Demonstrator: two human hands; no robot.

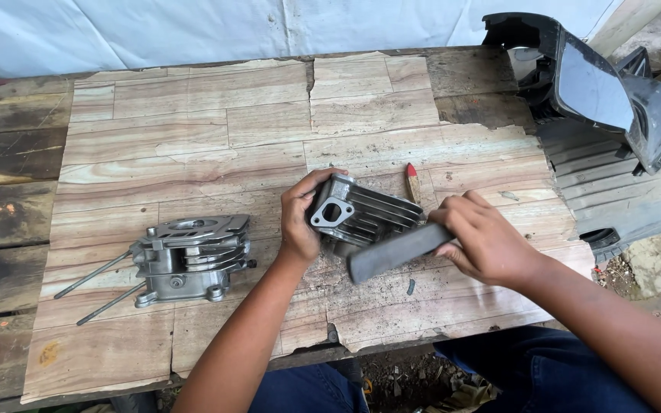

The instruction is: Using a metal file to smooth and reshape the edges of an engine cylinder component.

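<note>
The finned cylinder head (357,213) sits at the centre of the frame, tilted on the worn, laminate-covered wooden table (193,115), with its flanged port facing the lower left. We hold it with the left hand (300,222), whose fingers curl over its upper left edge and close firmly on the casting. The right hand (480,237) is closed around one end of a dark grey rectangular block (395,251), which runs diagonally toward the lower centre of the frame and lies against the lower side of the head.

Progress, as far as we can judge: the head is separated from the engine cylinder assembly (193,260) at the left of the frame, which lies on its side with two long studs (89,279) projecting to the lower left. The block is applied to the head, so we judge that surface work is under way, not finished. A red-tipped tool (412,182) lies just beyond the head, untouched.

Limits of view: the face of the head under the block is hidden, so we cannot tell its condition. The block's material is unclear. Black plastic body panels (606,115) at the upper right are cut off by the frame edge.
</note>
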